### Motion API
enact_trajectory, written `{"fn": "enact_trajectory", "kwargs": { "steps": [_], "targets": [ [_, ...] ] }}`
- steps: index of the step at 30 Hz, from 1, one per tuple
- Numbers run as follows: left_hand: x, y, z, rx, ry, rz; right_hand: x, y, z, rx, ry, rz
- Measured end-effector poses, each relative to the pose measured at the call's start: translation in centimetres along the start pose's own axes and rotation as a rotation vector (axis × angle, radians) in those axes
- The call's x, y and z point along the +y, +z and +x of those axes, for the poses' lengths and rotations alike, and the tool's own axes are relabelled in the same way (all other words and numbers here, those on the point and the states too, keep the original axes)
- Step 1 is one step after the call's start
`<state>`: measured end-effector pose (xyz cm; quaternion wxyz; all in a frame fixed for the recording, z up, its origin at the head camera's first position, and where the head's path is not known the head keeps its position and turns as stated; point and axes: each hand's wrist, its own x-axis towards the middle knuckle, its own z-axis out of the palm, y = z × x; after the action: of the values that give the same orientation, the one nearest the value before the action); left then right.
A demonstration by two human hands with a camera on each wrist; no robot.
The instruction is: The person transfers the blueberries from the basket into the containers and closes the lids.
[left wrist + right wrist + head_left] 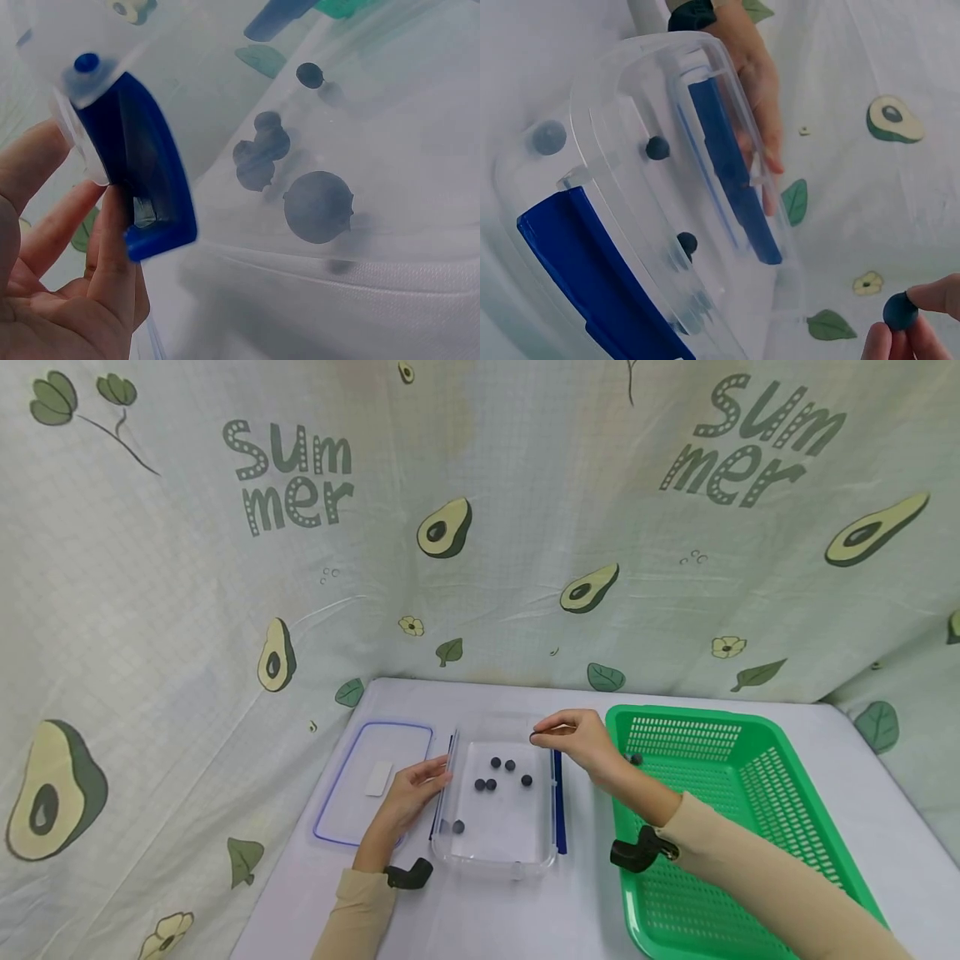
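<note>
A clear plastic container [498,852] with blue side clasps [560,802] stands mid-table, several dark blueberries [527,781] lying on its floor. My left hand [411,789] holds the container's left side, its thumb and fingers about the wall by a blue clasp [161,172] in the left wrist view. Above the container's far right corner, my right hand [581,739] pinches one blueberry [901,311] between thumb and fingertips; it is clear of the wall in the right wrist view.
A green basket [630,893] stands to the right, with a dark blueberry or two [636,759] near its left wall, partly behind my right wrist. Left of the container lies a clear lid [348,777] with a blue rim and a white label [378,778]. A printed curtain [510,635] hangs behind.
</note>
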<state>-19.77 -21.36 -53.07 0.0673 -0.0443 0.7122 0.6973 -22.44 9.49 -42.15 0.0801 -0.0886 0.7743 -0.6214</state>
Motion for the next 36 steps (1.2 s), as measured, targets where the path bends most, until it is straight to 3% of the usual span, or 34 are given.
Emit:
{"fn": "enact_trajectory", "kwargs": {
  "steps": [8,15,36],
  "targets": [
    [0.0,-0.1,-0.1,-0.005,-0.006,-0.001,1.2,1.8,0.8,-0.024,0.056,0.011],
    [-0.2,0.0,-0.1,0.001,0.004,0.018,2.3,2.5,1.0,0.008,0.087,-0.031],
    [0.0,0.1,0.0,0.004,0.0,0.02,2.5,0.9,0.7,0.066,0.096,0.032]
  ]
}}
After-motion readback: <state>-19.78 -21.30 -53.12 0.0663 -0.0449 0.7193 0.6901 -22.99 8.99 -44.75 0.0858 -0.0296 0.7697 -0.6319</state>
